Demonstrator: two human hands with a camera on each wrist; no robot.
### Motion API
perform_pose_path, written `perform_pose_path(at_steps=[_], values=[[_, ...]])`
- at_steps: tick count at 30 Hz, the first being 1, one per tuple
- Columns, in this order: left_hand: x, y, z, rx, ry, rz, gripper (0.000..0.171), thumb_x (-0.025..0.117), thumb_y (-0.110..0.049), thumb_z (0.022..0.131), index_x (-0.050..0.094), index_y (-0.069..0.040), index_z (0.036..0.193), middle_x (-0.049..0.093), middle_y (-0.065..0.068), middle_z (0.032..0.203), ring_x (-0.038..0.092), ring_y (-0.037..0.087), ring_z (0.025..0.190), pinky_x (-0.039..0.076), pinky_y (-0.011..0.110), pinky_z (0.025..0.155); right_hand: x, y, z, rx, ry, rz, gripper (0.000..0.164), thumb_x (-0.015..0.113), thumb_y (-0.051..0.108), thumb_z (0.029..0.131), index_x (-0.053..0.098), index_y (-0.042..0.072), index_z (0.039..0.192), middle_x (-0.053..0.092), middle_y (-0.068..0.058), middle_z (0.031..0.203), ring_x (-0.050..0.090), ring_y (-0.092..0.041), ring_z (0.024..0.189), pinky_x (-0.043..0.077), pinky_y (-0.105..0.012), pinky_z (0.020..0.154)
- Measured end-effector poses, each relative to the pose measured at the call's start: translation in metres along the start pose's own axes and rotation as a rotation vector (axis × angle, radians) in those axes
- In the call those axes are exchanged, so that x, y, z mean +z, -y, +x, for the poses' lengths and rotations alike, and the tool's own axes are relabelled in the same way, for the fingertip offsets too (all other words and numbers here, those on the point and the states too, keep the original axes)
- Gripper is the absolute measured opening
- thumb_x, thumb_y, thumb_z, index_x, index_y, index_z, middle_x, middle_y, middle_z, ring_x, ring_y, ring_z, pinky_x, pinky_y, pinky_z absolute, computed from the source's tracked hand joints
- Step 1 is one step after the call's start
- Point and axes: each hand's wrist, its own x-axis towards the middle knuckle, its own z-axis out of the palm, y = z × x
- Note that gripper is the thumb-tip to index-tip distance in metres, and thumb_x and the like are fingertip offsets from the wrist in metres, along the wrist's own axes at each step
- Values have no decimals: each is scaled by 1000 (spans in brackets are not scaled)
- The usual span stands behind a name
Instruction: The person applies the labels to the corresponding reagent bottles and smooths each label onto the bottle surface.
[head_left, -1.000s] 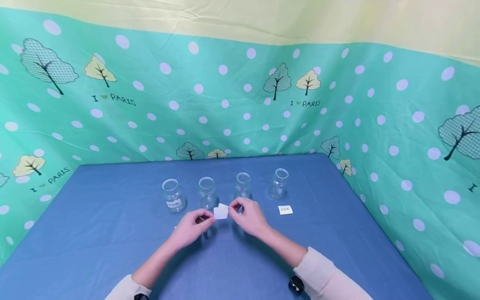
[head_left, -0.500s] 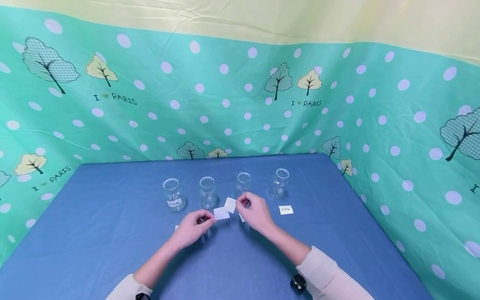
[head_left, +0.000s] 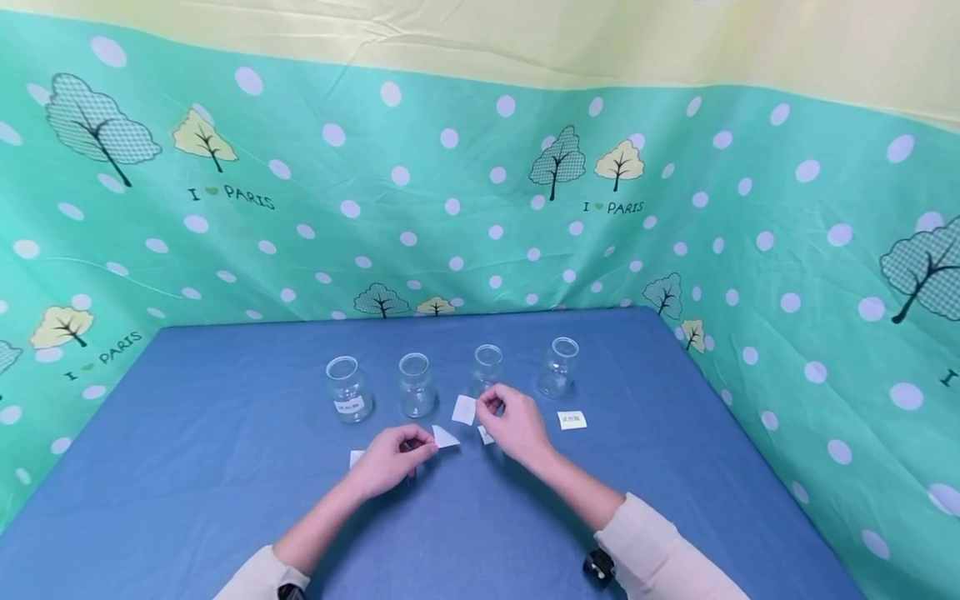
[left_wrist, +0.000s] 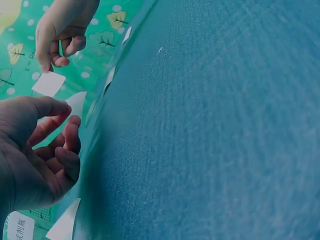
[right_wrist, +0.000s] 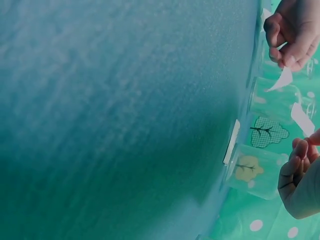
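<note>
My left hand (head_left: 390, 458) pinches a small white label (head_left: 444, 437) between thumb and fingertip; it bends and shows as a triangle in the head view. To its right, my right hand (head_left: 513, 421) pinches a white paper square (head_left: 464, 409) by one edge. The two pieces are apart, held over the table in front of the jars. No writing shows on either, and I cannot tell which is the backing. In the left wrist view, the square (left_wrist: 49, 84) hangs below the right fingertips. The right wrist view shows the left hand's label (right_wrist: 284, 80) curving.
Several glass jars stand in a row: the leftmost jar (head_left: 347, 379) bears a printed label (head_left: 349, 406), and the third jar (head_left: 487, 362) is partly behind my right hand. A printed label (head_left: 572, 420) lies on the blue tablecloth (head_left: 465, 525). Other white pieces lie partly hidden behind my hands.
The two white pieces overlapped a second ago and are now separate. My right hand has moved slightly right with its square. The left hand's label has turned and bent.
</note>
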Motion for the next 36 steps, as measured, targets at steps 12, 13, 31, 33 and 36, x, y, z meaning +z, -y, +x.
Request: perform_pose_path(at_steps=[12,13,31,33,36], values=[[4,2,-3,-128,-23,61,10,62,-15,88,64,-5,86,58,1,65,46,9,41,43,26,43,3,-1,-3,-1,9,-24,7,61,21,80,66,19,78,59,8,66,46,-1,55,39,-19,56],[5,2,-3,-130,-26,73,10,61,-15,88,64,-5,85,58,1,64,46,9,40,43,26,43,3,-1,-3,-2,8,-22,6,61,20,80,67,19,78,59,8,66,46,-2,55,39,-19,56],[7,1,-6,-172,-104,163,7,62,-14,86,64,-9,82,57,-2,60,47,10,38,41,26,42,8,-2,-6,-21,27,-32,7,61,19,81,67,17,77,60,7,68,48,-3,59,39,-18,57],[7,1,-6,-177,-107,164,7,62,-15,86,63,-9,82,58,-2,60,47,10,39,41,26,42,8,-2,-6,-21,31,-35,7,61,19,81,67,17,77,60,7,68,48,-3,59,39,-18,57],[7,0,-6,-185,-111,164,8,63,-16,86,62,-9,82,58,-2,60,47,10,39,41,26,42,8,-2,-7,-23,34,-34,6,62,19,81,67,17,78,60,7,68,47,-2,58,38,-18,56]])
